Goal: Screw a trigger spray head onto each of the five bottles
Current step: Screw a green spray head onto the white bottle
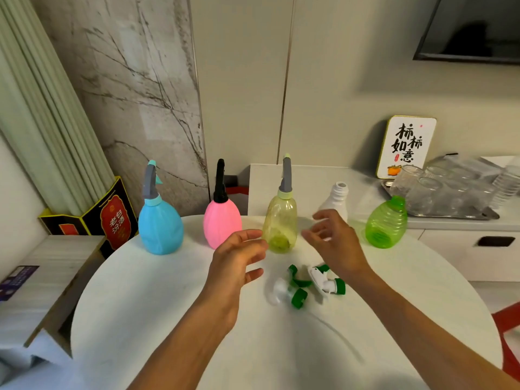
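Five bottles stand in a row at the far side of the round white table (140, 305). The blue bottle (160, 226), the pink bottle (221, 223) and the yellow bottle (281, 220) each carry a spray head. The white bottle (336, 199) has a bare open neck. The green bottle (387, 223) leans, with no spray head on it. Two white-and-green spray heads lie loose on the table: one (288, 294) nearer me, the other (326, 280) beside it. My left hand (239, 263) hovers open just left of the yellow bottle. My right hand (334, 240) hovers open in front of the white bottle, holding nothing.
A metal tray (478, 213) of several glasses and a small framed sign (406, 146) sit on the counter at the back right. A dark liquor box (112, 218) stands behind the table's left edge. A pale cabinet top (42, 277) lies to the left.
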The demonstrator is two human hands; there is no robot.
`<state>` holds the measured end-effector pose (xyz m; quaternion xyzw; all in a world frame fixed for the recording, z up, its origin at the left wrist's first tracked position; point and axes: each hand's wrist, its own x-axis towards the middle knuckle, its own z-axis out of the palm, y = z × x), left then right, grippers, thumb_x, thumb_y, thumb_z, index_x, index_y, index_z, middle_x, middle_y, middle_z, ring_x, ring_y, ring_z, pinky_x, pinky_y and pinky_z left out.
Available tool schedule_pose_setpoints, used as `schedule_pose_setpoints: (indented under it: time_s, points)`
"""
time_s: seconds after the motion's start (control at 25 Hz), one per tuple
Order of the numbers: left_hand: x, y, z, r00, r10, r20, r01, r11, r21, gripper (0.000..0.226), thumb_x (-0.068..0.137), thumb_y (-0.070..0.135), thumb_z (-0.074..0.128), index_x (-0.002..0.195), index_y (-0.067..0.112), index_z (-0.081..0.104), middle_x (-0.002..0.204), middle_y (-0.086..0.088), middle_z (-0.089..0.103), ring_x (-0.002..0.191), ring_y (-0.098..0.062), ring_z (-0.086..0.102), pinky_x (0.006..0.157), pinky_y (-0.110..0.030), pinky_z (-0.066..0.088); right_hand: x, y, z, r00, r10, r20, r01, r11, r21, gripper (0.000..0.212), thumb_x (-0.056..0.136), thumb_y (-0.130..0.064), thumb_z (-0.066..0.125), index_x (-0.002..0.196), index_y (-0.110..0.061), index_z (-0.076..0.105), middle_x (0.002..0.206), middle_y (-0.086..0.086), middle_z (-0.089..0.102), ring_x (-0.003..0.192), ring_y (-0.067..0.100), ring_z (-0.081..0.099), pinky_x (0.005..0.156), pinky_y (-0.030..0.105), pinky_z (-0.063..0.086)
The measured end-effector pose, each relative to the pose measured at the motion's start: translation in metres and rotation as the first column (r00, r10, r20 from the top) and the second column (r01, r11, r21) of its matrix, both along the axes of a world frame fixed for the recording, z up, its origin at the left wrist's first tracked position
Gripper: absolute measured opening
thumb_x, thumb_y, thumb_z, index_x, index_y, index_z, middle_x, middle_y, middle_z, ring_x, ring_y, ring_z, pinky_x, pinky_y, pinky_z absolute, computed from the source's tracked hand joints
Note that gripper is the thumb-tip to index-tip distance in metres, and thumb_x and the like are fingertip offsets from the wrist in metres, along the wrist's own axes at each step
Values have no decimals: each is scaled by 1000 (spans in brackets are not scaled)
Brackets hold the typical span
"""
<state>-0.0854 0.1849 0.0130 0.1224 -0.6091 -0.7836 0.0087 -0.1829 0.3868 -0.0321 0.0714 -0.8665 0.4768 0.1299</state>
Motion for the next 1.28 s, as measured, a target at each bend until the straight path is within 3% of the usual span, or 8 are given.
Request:
schedule_pose_setpoints:
  time_s: [0.12,0.24,0.36,0.52,0.64,0.96,1.12,1.28]
  points:
    - [-1,3,-5,1000,2,-10,-2,1000,-29,17,83,16,69,95,27,74,97,0,74,95,-17,68,73,-33,57,-3,32,-4,959,-258,-120,258,966,-17,28,82,-24,74,97,-25,50,72,-8,63,65,17,64,58,29,42]
    - [-3,8,-11,1000,7,12,-6,998,-68,18,83,16,69,96,28,73,97,0,74,96,-17,68,75,-34,56,-28,45,-5,924,-380,-37,368,912,-178,51,79,-29,77,120,-23,47,107,4,65,90,26,64,73,39,51]
    - [-6,6,-17,999,27,29,-24,994,-107,19,85,14,68,97,27,73,100,0,73,98,-18,67,74,-34,55,-51,53,-13,980,-194,37,197,975,-102,78,79,-24,80,144,-19,38,144,6,49,123,23,49,101,42,43]
    - [-7,8,-19,1000,-7,-2,6,990,-139,19,83,14,69,95,29,74,98,2,74,94,-15,69,72,-32,54,-69,51,-11,998,-51,28,56,981,-188,52,82,-25,76,129,-18,57,121,-1,63,109,15,56,88,29,42]
    - [-4,13,-15,998,-49,-33,43,984,-171,21,84,12,67,94,29,74,98,1,74,93,-14,69,75,-34,54,-71,49,-8,994,-108,22,110,976,-188,38,79,-29,75,114,-18,63,106,-1,67,97,18,61,81,31,48]
    - [-3,29,-9,995,-73,-67,58,975,-213,19,84,9,66,91,25,73,93,-1,75,91,-19,69,76,-34,54,-46,53,12,976,-173,135,177,984,-20,38,79,-34,74,110,-14,63,109,11,60,94,29,60,74,36,47]
    - [0,29,-6,982,-112,-155,40,913,-407,22,81,12,73,94,29,68,92,9,73,90,-12,67,70,-20,53,1,50,47,971,-223,81,235,951,-199,33,77,-38,77,102,-17,69,96,2,70,89,24,66,76,39,52]
    - [10,33,-5,908,-344,-240,96,726,-681,84,62,50,83,133,47,37,127,25,51,111,3,52,83,-19,48,70,22,68,986,148,80,-95,882,-462,30,72,-43,77,98,-28,73,89,-7,77,79,10,70,65,29,56]
